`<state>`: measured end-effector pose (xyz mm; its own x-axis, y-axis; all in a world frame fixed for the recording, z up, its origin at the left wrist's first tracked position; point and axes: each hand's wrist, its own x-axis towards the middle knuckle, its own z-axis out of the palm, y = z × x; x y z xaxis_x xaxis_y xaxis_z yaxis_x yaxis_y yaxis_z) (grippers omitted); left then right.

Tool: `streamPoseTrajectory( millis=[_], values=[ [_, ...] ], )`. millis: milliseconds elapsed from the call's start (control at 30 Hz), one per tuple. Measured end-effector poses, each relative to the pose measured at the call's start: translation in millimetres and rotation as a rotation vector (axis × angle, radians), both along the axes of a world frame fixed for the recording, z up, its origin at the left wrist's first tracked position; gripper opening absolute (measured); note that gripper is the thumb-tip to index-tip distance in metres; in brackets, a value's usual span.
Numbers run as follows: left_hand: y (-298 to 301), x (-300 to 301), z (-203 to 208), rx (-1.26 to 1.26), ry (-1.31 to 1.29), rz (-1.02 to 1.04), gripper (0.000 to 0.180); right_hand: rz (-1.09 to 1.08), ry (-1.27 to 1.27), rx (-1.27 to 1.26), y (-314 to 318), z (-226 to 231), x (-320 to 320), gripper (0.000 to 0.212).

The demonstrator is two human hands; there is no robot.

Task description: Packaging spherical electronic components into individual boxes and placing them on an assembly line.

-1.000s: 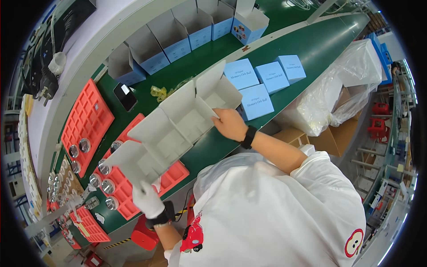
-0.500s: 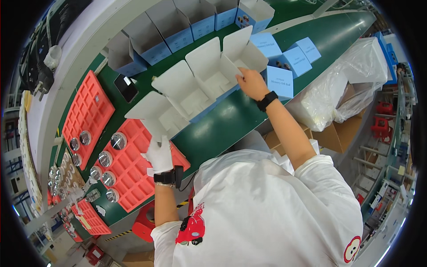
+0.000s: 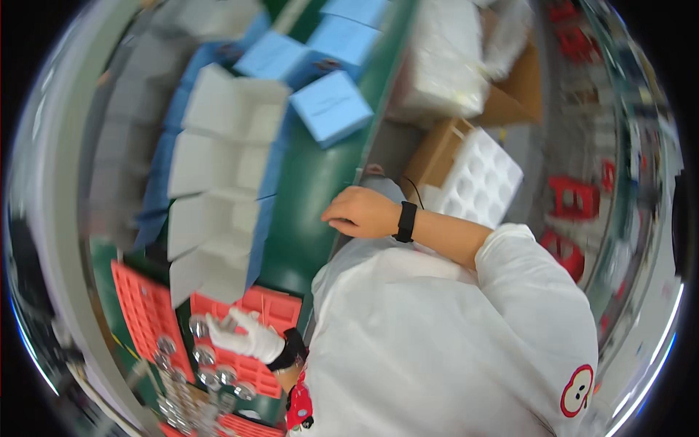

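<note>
My left hand (image 3: 244, 339), in a white glove with a dark band at the wrist, reaches over a red compartment tray (image 3: 273, 304). Its fingers are apart, close to a shiny, silvery round piece (image 3: 199, 325) in the tray; no hold on it shows. Bare, with a black wristband, my right hand (image 3: 364, 211) hovers by the table's front edge. Its fingers are loosely bent and nothing shows in them. Between the hands and the far side stands a row of blue boxes (image 3: 266, 211), white inside, their lids up. Motion blurs the left part of the view.
Closed light-blue boxes (image 3: 331, 108) sit at the far end of the green table (image 3: 309, 189). Another row of boxes (image 3: 142, 138) stands behind. A second red tray (image 3: 149, 309) lies at the left. Beyond the edge are a white tray with round hollows (image 3: 480, 178) and a plastic-wrapped bundle (image 3: 440, 65).
The view has turned, swinging the boxes leftward. My right hand has let go of the box edge and drawn back toward me. My left hand has left the nearest box for the silvery pieces.
</note>
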<state>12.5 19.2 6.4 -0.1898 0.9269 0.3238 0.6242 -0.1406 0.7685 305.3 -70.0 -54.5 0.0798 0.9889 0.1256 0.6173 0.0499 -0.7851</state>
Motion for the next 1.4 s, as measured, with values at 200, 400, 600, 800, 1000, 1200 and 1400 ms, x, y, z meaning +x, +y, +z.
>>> streamPoseTrajectory(
  millis=[200,400,600,800,1000,1200,1400],
  values=[
    [17.3,66.2,33.9,-0.244,0.245,-0.673,0.026,-0.328,0.188,-0.795,-137.1,-77.3,47.3,0.028],
    [-3.0,190.9,19.0,-0.336,0.453,-1.348,0.020,-0.890,0.308,-1.053,-276.8,-189.9,68.8,0.033],
    [-47.1,262.9,-25.8,-0.403,0.602,-1.630,0.020,-1.496,0.391,-1.388,-296.8,-244.4,80.3,0.054],
    [-66.1,315.0,-44.8,-0.411,0.849,-1.677,0.024,-1.781,0.795,-1.246,-265.7,-300.9,109.2,0.038],
    [-67.1,342.0,-33.8,-0.386,0.843,-1.645,0.025,-2.002,0.466,-0.755,-271.3,-291.8,135.4,0.022],
    [-69.1,356.0,-22.6,-0.367,0.794,-1.611,0.026,-1.929,0.040,-0.075,-281.8,-179.1,238.9,0.018],
    [-69.2,348.0,-22.8,-0.363,0.785,-1.579,0.027,-1.623,-0.109,0.094,-190.1,-129.6,354.6,0.019]
  ],
)
